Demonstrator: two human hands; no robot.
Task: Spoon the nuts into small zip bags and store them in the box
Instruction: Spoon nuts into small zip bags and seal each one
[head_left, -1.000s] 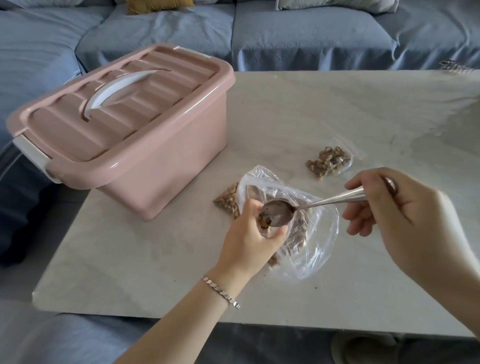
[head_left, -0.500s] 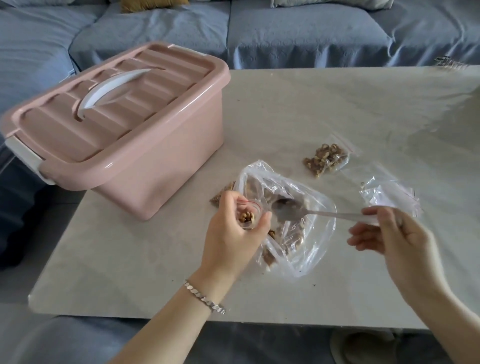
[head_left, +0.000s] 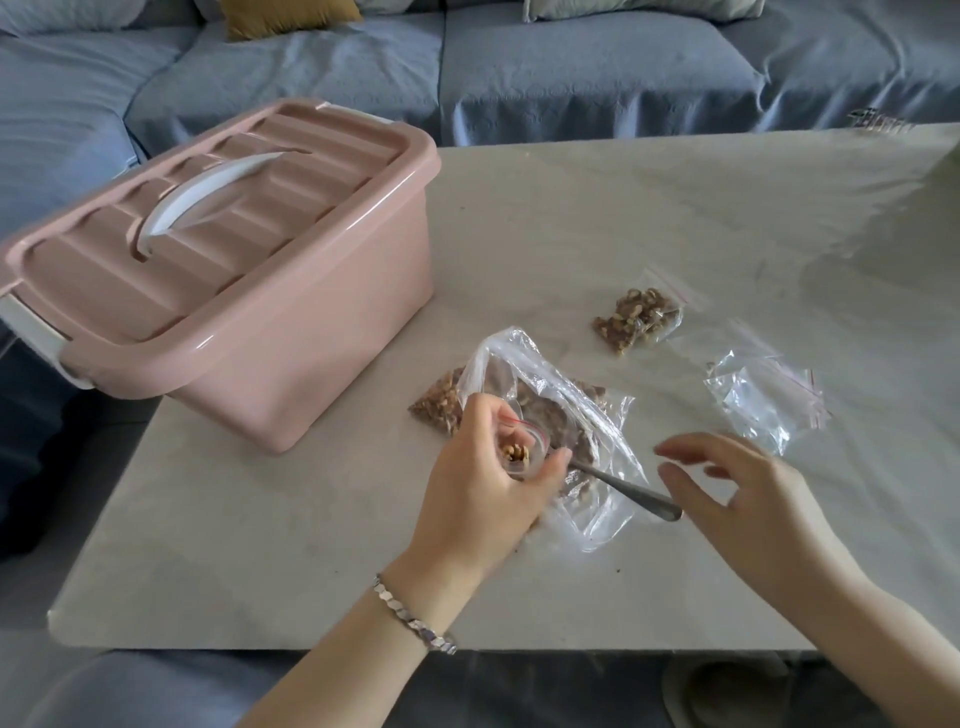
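Pink plastic box (head_left: 234, 291) sat shut on the worktop (head_left: 623, 218), so no bag could go in yet. The left hand (head_left: 488, 488) had its fingers (head_left: 480, 415) curled round a small zip bag (head_left: 537, 441), keeping the mouth up and open so the nuts (head_left: 514, 452) inside would not spill. The right hand (head_left: 748, 499) hung just above the spoon (head_left: 623, 488) with fingers spread and holding nothing, and the spoon lay on the big clear bag (head_left: 587, 410) of nuts, probably handy for another scoop.
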